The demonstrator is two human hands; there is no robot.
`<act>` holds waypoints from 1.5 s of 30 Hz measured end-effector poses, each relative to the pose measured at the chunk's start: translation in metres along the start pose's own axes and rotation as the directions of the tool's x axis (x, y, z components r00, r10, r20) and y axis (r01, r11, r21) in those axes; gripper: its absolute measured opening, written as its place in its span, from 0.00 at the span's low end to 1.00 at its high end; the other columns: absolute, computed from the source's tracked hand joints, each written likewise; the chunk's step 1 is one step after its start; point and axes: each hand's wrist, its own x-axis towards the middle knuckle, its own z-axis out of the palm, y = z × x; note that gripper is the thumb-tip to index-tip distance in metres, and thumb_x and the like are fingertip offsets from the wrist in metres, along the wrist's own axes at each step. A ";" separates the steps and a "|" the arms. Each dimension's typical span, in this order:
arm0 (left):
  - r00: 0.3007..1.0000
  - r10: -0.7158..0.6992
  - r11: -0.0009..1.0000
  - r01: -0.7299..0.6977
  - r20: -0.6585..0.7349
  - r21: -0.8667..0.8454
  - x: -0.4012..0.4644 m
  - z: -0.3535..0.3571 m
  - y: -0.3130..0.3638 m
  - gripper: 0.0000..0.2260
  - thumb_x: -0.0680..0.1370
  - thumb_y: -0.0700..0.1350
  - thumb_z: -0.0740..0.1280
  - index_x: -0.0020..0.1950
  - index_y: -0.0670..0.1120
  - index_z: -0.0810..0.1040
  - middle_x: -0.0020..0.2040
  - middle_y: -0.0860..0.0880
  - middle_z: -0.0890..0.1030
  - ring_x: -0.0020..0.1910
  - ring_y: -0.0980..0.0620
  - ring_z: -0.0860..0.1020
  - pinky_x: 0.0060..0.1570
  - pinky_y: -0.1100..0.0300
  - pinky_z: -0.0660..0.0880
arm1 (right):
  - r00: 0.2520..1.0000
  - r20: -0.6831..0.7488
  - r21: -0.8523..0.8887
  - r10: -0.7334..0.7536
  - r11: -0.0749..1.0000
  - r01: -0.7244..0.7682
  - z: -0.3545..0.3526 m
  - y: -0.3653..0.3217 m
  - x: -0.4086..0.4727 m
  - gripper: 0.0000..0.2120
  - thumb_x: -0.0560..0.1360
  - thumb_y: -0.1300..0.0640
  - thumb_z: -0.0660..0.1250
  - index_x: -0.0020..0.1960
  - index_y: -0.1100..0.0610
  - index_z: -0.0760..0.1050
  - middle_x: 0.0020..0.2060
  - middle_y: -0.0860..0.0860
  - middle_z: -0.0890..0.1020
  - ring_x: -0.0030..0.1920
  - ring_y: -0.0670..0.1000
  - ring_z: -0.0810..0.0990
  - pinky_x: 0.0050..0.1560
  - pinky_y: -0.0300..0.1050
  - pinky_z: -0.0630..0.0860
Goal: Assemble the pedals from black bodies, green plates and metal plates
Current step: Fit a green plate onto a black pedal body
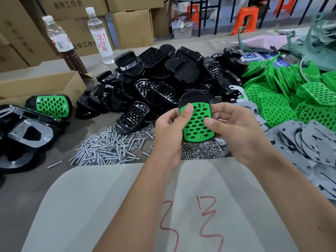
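I hold a black pedal body [194, 96] with a perforated green plate [197, 124] set into its face, above the table's middle. My left hand [169, 131] grips its left side, thumb on the plate's upper left. My right hand [234, 131] grips the right side, thumb pressing the plate's right edge. A heap of black bodies [163, 79] lies behind. Loose green plates [283, 99] are piled at the right. Grey metal plates [309, 142] lie at the right front.
Screws [107, 148] and nuts [198, 151] are spread under my hands. Assembled pedals [51, 105] lie at the left beside a cardboard box [41, 82]. Two bottles [99, 33] stand behind. A grey sheet with red marks [112, 206] covers the near table.
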 end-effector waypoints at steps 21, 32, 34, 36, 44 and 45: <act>0.687 0.491 0.871 -0.376 -0.535 0.316 0.014 -0.101 0.048 0.07 0.72 0.47 0.75 0.39 0.47 0.79 0.34 0.53 0.81 0.34 0.56 0.78 0.36 0.55 0.79 | 0.843 0.526 -0.850 0.113 0.097 0.518 0.121 0.019 0.033 0.13 0.81 0.54 0.66 0.64 0.55 0.76 0.57 0.53 0.71 0.59 0.57 0.75 0.53 0.52 0.74; 0.815 0.445 0.835 -0.229 -0.370 0.500 0.012 -0.087 0.035 0.11 0.73 0.52 0.75 0.41 0.46 0.81 0.37 0.49 0.84 0.38 0.50 0.83 0.41 0.44 0.83 | 0.929 -0.055 -0.506 -0.366 0.812 0.290 0.087 0.028 0.030 0.02 0.79 0.63 0.72 0.48 0.58 0.83 0.38 0.48 0.84 0.39 0.47 0.80 0.43 0.40 0.76; 0.853 0.419 0.810 -0.195 -0.312 0.554 0.010 -0.081 0.029 0.09 0.74 0.50 0.77 0.42 0.47 0.82 0.37 0.49 0.86 0.39 0.49 0.85 0.41 0.43 0.84 | 0.929 -0.081 -0.476 -0.360 0.833 0.282 0.083 0.029 0.030 0.04 0.79 0.64 0.72 0.51 0.58 0.85 0.40 0.47 0.84 0.39 0.45 0.81 0.44 0.40 0.76; 0.870 0.419 0.779 -0.198 -0.260 0.596 0.007 -0.078 0.026 0.06 0.75 0.49 0.77 0.43 0.48 0.83 0.37 0.51 0.86 0.38 0.52 0.85 0.39 0.47 0.84 | 0.922 -0.076 -0.525 -0.381 0.801 0.288 0.082 0.030 0.031 0.05 0.79 0.63 0.72 0.52 0.57 0.86 0.39 0.45 0.84 0.37 0.42 0.81 0.44 0.39 0.77; 0.897 0.402 0.768 -0.220 -0.184 0.602 0.004 -0.074 0.026 0.05 0.73 0.49 0.74 0.46 0.50 0.83 0.40 0.49 0.87 0.42 0.48 0.86 0.44 0.41 0.84 | 0.915 -0.100 -0.534 -0.392 0.797 0.283 0.084 0.028 0.028 0.05 0.79 0.63 0.71 0.48 0.56 0.86 0.35 0.43 0.83 0.33 0.46 0.82 0.36 0.45 0.82; 0.897 0.406 0.764 -0.227 -0.176 0.603 0.004 -0.074 0.026 0.04 0.73 0.48 0.75 0.46 0.50 0.83 0.41 0.50 0.87 0.42 0.48 0.86 0.45 0.41 0.84 | 0.916 -0.105 -0.525 -0.387 0.804 0.280 0.084 0.027 0.027 0.05 0.79 0.64 0.71 0.48 0.57 0.86 0.35 0.44 0.84 0.33 0.47 0.82 0.35 0.43 0.82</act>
